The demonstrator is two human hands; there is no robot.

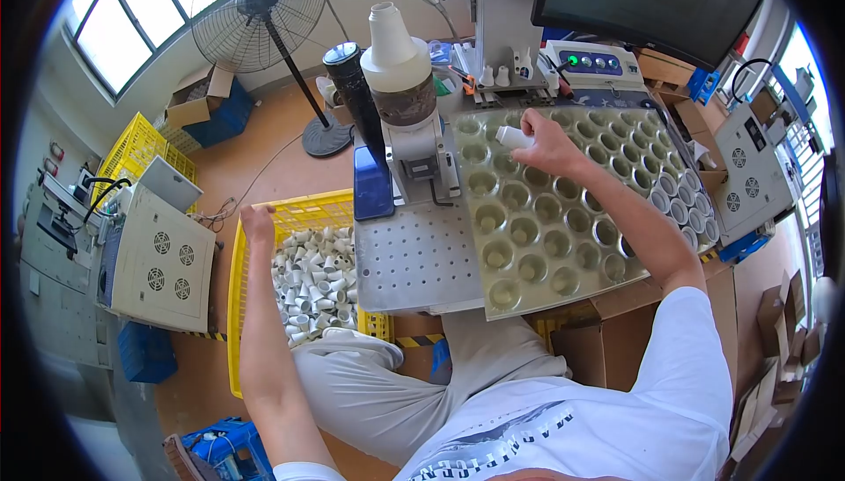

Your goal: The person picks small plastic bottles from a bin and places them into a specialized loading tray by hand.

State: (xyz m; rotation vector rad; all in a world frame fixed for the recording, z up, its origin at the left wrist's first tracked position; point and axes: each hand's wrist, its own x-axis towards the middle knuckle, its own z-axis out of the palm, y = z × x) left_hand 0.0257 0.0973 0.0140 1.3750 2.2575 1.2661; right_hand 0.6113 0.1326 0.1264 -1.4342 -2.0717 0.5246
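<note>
My right hand (549, 146) is closed on a small white plastic cup-like part (514, 138), which lies tilted on its side above the back left of a clear plastic tray (521, 248) with round pockets. White parts (676, 199) of a similar kind stand in several pockets at the tray's right side. My left hand (257, 223) is closed at the back left corner of a yellow plastic crate (236, 305), apparently gripping its rim. Inside the crate lies a heap of loose white parts (315, 279).
A machine with a white cone-shaped top (392, 50) stands beside a perforated metal plate (414, 257). A phone (373, 183) leans there. Behind are a monitor (647, 1), a control box (598, 62) and a floor fan (264, 6). A cardboard box (576, 358) sits under the tray.
</note>
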